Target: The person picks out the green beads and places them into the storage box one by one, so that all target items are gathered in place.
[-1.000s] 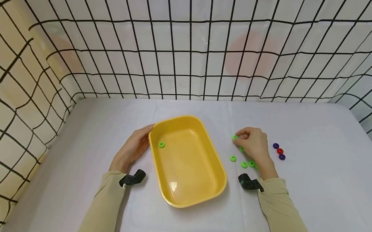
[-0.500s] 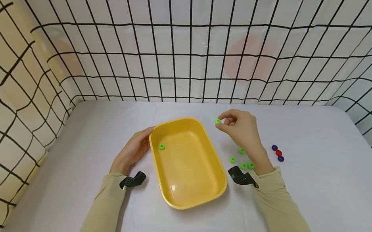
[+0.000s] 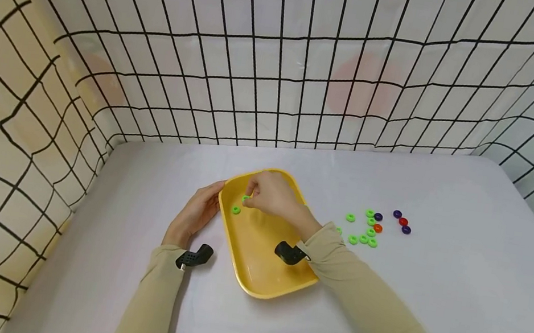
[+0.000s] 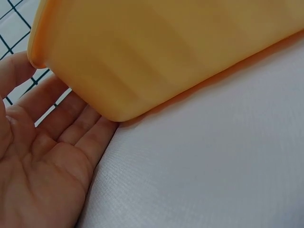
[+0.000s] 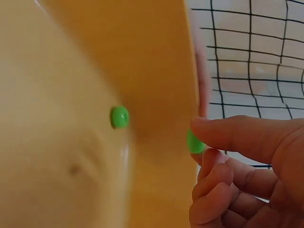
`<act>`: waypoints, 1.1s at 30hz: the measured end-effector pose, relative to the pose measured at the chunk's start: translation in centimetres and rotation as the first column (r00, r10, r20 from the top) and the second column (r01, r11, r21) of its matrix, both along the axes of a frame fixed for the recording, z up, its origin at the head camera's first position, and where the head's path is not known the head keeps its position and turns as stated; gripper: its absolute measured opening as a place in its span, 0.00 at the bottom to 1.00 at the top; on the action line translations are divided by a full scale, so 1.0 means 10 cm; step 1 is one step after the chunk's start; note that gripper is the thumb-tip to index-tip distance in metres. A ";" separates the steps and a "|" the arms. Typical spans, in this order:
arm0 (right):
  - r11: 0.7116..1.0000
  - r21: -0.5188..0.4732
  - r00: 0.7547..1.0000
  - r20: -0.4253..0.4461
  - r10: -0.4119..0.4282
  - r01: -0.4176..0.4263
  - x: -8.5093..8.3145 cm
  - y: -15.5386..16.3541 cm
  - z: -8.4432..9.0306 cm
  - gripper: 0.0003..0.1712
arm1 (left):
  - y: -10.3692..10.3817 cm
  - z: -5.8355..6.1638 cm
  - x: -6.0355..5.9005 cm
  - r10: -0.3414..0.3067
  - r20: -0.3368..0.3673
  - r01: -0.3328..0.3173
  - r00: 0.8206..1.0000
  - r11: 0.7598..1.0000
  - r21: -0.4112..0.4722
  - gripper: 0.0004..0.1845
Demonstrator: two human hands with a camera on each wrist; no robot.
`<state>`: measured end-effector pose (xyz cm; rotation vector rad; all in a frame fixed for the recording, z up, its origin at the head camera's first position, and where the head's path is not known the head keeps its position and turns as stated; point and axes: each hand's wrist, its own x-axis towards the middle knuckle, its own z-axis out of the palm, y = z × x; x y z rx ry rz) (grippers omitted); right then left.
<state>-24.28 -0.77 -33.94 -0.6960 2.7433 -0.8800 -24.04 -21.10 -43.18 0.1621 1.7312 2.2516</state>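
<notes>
Head view: room is seen between the tray (image 3: 258, 260) and the table's far edge (image 3: 351, 155). Left wrist: the tray's corner is touched by the left hand (image 4: 47, 152), fingers extended. Right wrist: a green ring (image 5: 193, 143) is pinched over the tray by the right hand (image 5: 259, 178).

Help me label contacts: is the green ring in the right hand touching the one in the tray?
Apart: the right wrist view shows bare tray between the held ring and the lying ring.
</notes>
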 end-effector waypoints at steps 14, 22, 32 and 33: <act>0.987 0.142 0.991 0.095 -0.092 0.078 -0.03 -0.07 -0.25 0.08 | 0.02 0.00 -0.02 0.002 0.007 -0.002 1.000 1.000 0.015 0.26; 0.994 0.108 0.991 0.129 -0.047 0.033 -0.04 -0.05 -0.32 0.24 | 0.02 0.00 -0.01 0.015 0.021 -0.015 1.000 1.000 0.000 0.26; 0.986 0.164 0.987 0.149 -0.060 0.035 -0.04 -0.04 -0.37 0.11 | 0.02 0.00 -0.01 0.012 0.025 -0.012 1.000 1.000 0.003 0.28; 0.985 0.170 0.987 0.151 -0.063 0.037 -0.04 -0.04 -0.37 0.11 | 0.02 0.00 -0.01 0.013 0.027 -0.013 1.000 1.000 0.000 0.28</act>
